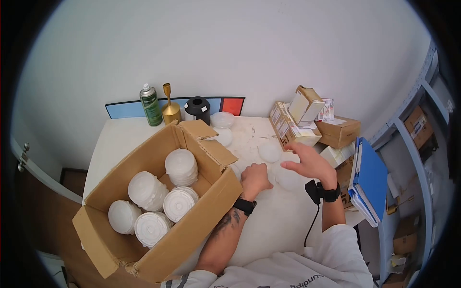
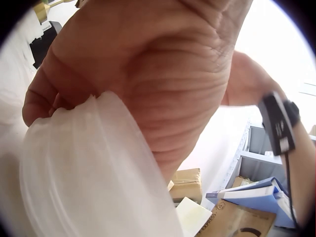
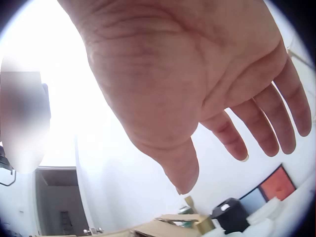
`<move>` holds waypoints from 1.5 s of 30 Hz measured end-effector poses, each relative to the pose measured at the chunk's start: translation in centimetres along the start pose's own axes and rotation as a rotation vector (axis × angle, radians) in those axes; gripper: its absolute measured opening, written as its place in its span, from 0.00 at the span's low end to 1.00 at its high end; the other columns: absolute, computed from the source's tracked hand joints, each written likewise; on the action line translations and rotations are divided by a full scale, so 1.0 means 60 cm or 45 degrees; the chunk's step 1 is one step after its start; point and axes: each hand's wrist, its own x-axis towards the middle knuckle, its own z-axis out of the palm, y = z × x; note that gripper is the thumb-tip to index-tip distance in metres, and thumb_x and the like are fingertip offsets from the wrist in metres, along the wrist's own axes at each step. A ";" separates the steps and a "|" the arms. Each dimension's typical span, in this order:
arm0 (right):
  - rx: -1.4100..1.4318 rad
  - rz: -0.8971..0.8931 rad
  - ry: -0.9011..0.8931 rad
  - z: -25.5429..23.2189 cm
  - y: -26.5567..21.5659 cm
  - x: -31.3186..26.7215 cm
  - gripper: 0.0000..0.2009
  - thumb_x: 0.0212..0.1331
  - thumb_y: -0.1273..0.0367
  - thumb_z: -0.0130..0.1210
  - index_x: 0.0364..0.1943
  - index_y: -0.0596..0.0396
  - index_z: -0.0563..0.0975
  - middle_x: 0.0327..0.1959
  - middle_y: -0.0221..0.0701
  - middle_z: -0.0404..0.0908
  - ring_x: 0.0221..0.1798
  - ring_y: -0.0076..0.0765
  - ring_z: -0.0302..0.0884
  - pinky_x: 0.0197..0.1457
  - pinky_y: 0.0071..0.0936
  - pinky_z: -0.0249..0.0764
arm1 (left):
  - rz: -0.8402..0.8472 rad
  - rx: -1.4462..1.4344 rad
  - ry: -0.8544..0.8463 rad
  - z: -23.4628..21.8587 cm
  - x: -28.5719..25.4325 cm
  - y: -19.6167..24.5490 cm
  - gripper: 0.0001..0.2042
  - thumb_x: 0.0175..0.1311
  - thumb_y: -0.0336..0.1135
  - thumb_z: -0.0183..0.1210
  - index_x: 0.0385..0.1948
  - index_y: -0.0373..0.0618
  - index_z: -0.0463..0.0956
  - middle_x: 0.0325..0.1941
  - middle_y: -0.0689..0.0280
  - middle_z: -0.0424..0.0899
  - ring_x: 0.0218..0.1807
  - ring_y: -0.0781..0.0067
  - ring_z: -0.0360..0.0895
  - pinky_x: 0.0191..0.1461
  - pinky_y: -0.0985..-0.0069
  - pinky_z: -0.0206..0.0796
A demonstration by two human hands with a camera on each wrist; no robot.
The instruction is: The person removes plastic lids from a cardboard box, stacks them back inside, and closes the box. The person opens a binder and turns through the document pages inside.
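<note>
My left hand (image 1: pixel 257 177) is over the white table (image 1: pixel 261 230), right beside the cardboard box. In the left wrist view its curled fingers grip a stack of translucent white plastic lids (image 2: pixel 94 173), whose layered rims fan out below the palm. My right hand (image 1: pixel 311 163) is raised over the table's right side, and the right wrist view shows its fingers straight and apart with nothing in them. Inside the open cardboard box (image 1: pixel 192 245) stand several stacks of white plastic lids (image 1: pixel 180 204). Clear round lids (image 1: pixel 270 151) lie on the table near both hands.
A green spray can (image 1: pixel 151 108), a gold candlestick (image 1: pixel 171 113) and a black canister (image 1: pixel 198 109) stand along the wall. Small cartons (image 1: pixel 305 108) are piled at the back right. A blue binder (image 1: pixel 370 175) stands at the right edge, near shelving (image 1: pixel 413 158).
</note>
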 end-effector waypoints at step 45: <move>1.625 0.203 0.618 0.198 0.034 -0.005 0.20 0.80 0.56 0.43 0.60 0.59 0.67 0.51 0.37 0.77 0.47 0.31 0.82 0.40 0.33 0.87 | 0.428 -1.289 0.702 0.024 0.040 0.041 0.22 0.83 0.50 0.40 0.52 0.41 0.76 0.41 0.52 0.86 0.46 0.58 0.82 0.52 0.64 0.73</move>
